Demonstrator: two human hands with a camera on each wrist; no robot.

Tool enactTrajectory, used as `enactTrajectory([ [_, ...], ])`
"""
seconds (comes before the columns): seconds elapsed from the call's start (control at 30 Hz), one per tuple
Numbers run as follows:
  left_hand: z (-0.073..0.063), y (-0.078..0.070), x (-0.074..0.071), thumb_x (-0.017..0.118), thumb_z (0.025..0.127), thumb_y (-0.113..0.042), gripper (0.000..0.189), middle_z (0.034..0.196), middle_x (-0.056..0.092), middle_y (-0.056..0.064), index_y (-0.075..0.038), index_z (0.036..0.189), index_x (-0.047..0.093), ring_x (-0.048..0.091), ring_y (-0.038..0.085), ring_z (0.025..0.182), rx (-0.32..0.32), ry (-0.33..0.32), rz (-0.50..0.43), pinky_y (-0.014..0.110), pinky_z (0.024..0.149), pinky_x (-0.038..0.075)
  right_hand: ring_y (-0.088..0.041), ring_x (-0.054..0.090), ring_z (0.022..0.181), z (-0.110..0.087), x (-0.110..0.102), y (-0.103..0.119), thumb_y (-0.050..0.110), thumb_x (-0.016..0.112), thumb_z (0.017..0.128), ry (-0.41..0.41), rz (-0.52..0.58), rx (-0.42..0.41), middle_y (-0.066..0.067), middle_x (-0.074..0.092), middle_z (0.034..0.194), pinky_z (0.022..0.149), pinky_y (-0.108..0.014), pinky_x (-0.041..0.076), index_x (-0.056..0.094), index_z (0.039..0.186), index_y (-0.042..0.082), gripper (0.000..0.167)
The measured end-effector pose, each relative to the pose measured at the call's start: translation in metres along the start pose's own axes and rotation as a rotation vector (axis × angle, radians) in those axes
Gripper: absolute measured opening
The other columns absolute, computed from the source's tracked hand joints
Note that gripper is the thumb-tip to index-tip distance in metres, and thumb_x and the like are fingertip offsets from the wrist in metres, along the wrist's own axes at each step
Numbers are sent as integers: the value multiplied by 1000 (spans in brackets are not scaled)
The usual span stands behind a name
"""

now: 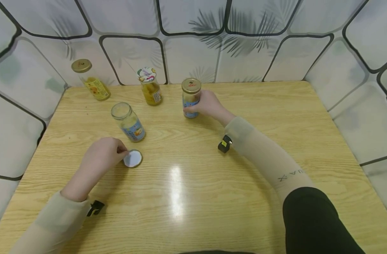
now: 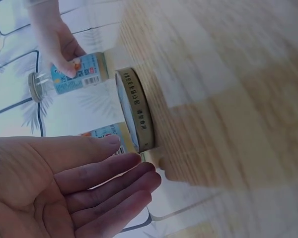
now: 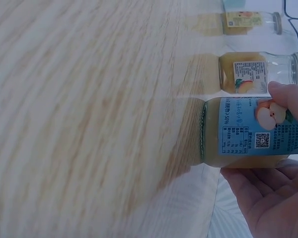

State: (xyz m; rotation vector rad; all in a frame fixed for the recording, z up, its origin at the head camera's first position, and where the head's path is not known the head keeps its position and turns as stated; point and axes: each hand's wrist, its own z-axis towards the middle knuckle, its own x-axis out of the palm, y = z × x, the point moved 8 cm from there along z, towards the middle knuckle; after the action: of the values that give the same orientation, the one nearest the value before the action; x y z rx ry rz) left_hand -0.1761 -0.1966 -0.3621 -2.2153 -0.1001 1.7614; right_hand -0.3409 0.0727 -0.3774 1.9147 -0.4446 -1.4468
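My right hand [image 1: 207,104] grips a jar [image 3: 253,131] with a blue apple label and a gold lid, thumb on one side and fingers on the other. It stands upright at the back middle of the table. On the left, my left hand [image 1: 106,155] has its fingertips right at the edge of a loose lid [image 1: 133,158], which lies with its white inside up. In the left wrist view, the left hand's fingers [image 2: 109,193] are extended and loosely together beside the gold-rimmed lid [image 2: 135,109]. Just behind them stands an uncovered jar [image 1: 130,123] with a blue label.
A jar with a patterned lid [image 1: 150,88] stands behind the uncovered jar. Toward the back left corner is another jar [image 1: 93,81] with a yellow label and gold lid. Patterned walls [image 1: 193,58] rise along the back and sides of the wooden table [image 1: 212,197].
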Motion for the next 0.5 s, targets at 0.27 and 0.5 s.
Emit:
enactTrajectory([
  [0.27, -3, -3, -7, 69, 85, -22, 15, 81, 72, 5, -7, 86, 74, 65, 23, 74, 7, -45, 28, 44, 66, 51, -19, 60, 106, -3, -2, 2, 43, 81, 70, -19, -12, 0, -5, 64, 116, 91, -34, 49, 58, 120, 10, 64],
  [0.5, -11, -12, -25, 65, 87, -21, 16, 83, 72, 7, -9, 85, 75, 64, 21, 69, 40, -145, 41, 43, 60, 50, -17, 61, 102, -3, -2, 3, 45, 80, 70, -31, -44, -9, -3, 65, 113, 89, -32, 50, 59, 117, 10, 62],
])
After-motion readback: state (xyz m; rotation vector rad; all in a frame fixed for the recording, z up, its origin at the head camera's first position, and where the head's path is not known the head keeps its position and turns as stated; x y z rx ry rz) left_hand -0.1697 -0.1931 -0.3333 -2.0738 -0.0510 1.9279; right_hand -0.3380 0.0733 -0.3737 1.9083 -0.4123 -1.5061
